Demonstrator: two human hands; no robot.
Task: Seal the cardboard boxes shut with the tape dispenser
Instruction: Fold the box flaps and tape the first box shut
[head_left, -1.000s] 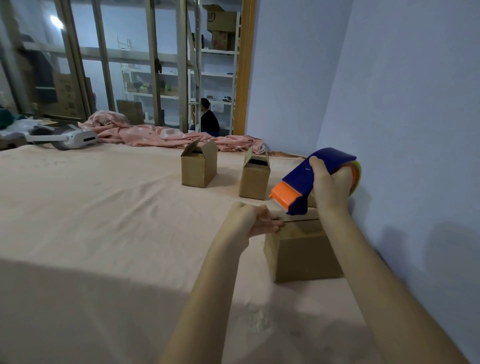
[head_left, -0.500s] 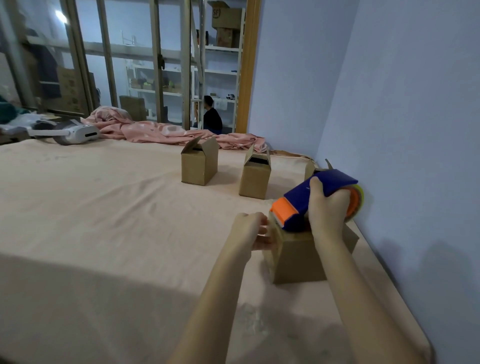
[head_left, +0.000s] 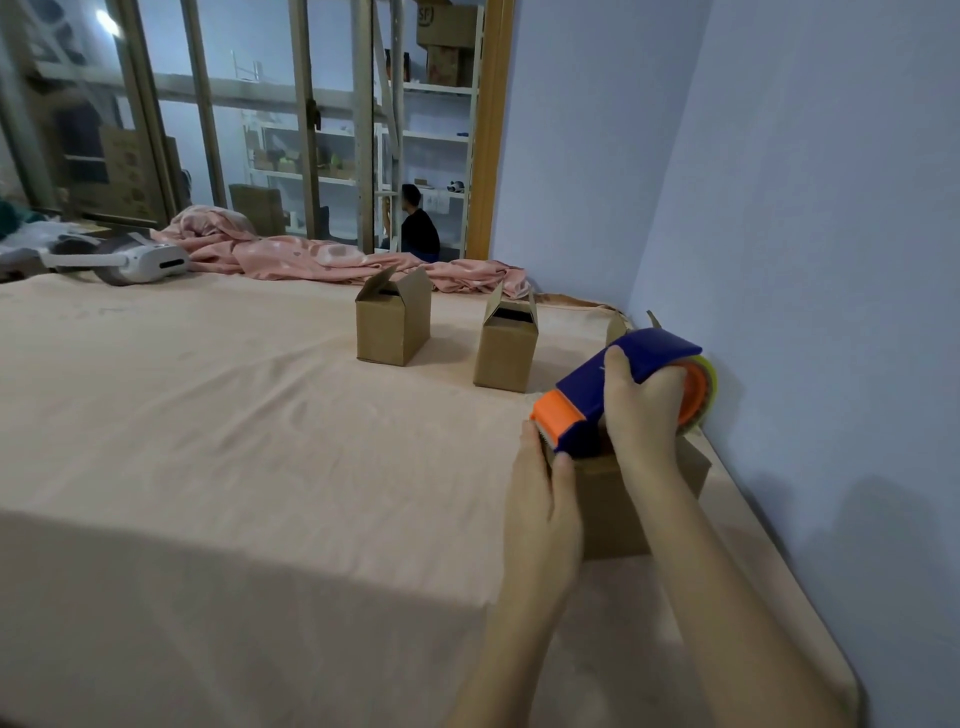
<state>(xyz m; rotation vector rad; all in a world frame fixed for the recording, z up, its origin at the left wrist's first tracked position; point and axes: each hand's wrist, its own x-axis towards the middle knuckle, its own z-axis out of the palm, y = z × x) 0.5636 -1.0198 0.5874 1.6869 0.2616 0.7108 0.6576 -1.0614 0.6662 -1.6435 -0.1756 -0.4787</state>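
The right hand gripped the tape dispenser, fingers and thumb wrapped round its blue body just behind the orange front end. The dispenser rested on top of the nearest cardboard box, its orange end at the box's left top edge and the tape roll toward the wall. The left hand held the left side of that box, thumb up on the top edge and touching the orange end; the fingers were hidden behind the box wall.

Against the frame one second prior, the dispenser had come down from above the box onto its top, and the left hand had shifted from a light touch at the box's upper left corner to a hold along the left face. The box had stayed near the wall.

The dispenser was dark blue with an orange nose and an orange hub carrying a yellowish clear roll. The nearest box was plain brown, its flaps lying down under the dispenser. Two further small boxes stood well apart farther back on the pink-covered table: the left box and the middle box, both with top flaps standing open. A corner of one more box showed behind the dispenser.
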